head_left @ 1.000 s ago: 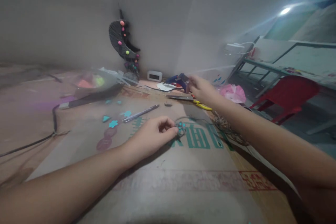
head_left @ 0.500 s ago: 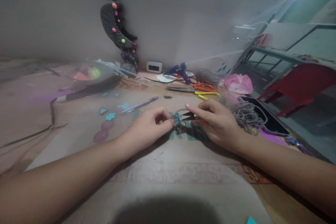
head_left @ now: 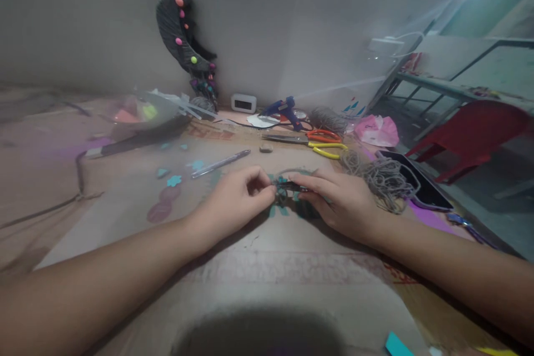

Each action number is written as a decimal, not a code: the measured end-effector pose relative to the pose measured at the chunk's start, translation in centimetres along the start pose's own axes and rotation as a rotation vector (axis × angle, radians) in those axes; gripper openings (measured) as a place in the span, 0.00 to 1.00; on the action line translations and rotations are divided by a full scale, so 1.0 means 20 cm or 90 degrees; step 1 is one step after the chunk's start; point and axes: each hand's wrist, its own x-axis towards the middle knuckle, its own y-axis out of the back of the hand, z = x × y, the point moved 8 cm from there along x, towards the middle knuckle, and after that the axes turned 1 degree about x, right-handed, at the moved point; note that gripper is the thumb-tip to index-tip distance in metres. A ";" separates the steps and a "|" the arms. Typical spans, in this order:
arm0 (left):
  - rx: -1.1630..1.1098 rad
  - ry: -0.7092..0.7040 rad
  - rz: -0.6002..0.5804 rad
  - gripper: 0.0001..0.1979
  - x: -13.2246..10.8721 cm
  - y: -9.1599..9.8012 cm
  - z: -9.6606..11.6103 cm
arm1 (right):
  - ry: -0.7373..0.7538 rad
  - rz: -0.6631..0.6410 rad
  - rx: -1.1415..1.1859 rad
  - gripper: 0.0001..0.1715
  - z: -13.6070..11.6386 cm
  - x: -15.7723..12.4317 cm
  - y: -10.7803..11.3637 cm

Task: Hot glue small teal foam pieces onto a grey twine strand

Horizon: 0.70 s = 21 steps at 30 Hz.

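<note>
My left hand [head_left: 240, 200] rests on the cardboard sheet [head_left: 258, 267] with its fingers pinched on a small teal and grey cord ornament [head_left: 282, 192]. My right hand [head_left: 337, 200] is closed around small black thread snips [head_left: 292, 184], their tips against the ornament right beside my left fingertips. A thin grey cord loops away from the ornament toward the tangle of grey cord [head_left: 381, 178] on the right.
Orange and yellow scissors [head_left: 317, 142], a blue glue gun [head_left: 283, 108], a pen [head_left: 219, 164], teal cutouts [head_left: 173, 179], a clear bowl [head_left: 142, 117], a small white clock [head_left: 244, 103] and a black beaded hanging [head_left: 183, 44] lie beyond. A dark tablet [head_left: 421, 186], pink bag [head_left: 377, 129] and red chair [head_left: 471, 133] sit right.
My right hand came back from the far tools holding the black snips and has brought them up against the ornament. My left hand stayed pinched on the ornament.
</note>
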 end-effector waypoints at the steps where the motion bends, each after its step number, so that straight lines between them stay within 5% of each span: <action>1: 0.008 -0.003 0.001 0.05 0.00 0.00 0.01 | 0.006 0.008 -0.006 0.16 0.00 0.00 0.00; 21: 0.076 -0.024 0.017 0.05 0.00 0.01 0.03 | 0.005 -0.007 -0.005 0.17 -0.01 0.00 0.00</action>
